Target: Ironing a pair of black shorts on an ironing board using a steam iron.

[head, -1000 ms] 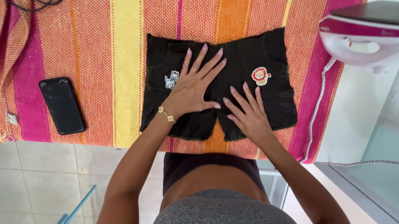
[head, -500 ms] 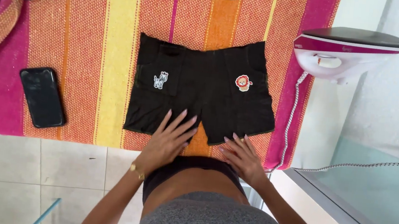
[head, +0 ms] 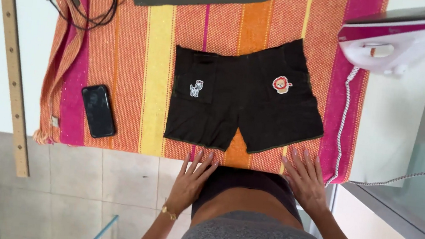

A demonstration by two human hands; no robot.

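Black shorts lie flat in the middle of the striped blanket, waistband away from the person, legs toward them. A zebra patch shows on one side, a lion patch on the other. The left hand rests at the blanket's near edge just below the shorts' hem, fingers spread, holding nothing. The right hand sits at the same edge below the other leg, fingers also fanned out and empty. Neither touches the shorts. A phone lies on the blanket to the left. An iron stands off to the right, and a wooden ruler runs down the left side.
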